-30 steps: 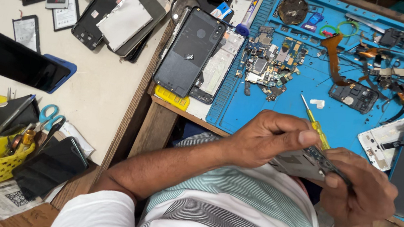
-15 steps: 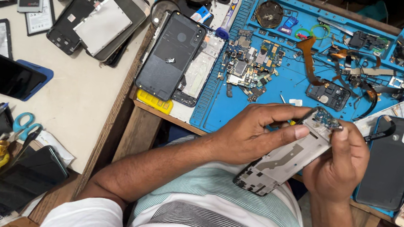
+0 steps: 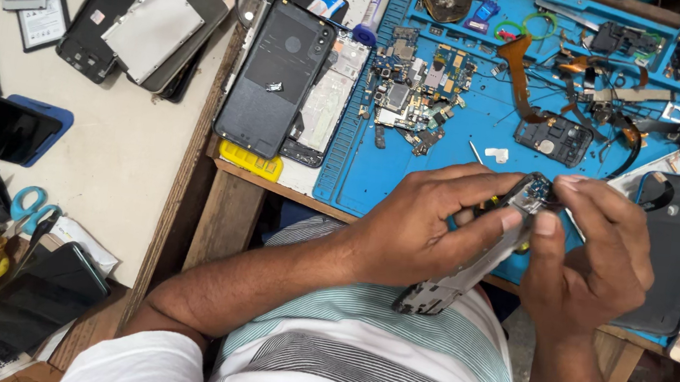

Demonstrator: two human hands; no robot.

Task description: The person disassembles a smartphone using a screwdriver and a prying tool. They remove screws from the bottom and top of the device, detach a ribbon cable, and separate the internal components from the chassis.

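mid-teardown: left hand (image 3: 420, 233) gripped the phone frame (image 3: 466, 272), fingers closed round it; right hand (image 3: 594, 260) pinched a part at its top. next move likely needed a gentle lift.

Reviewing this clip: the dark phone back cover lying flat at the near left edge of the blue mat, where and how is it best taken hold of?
Probably by its two long edges, coming from above. The back cover lies flat and broad, so its face offers no grip, while its upper right long edge overlaps another phone panel and stands slightly raised for fingertips to get under.
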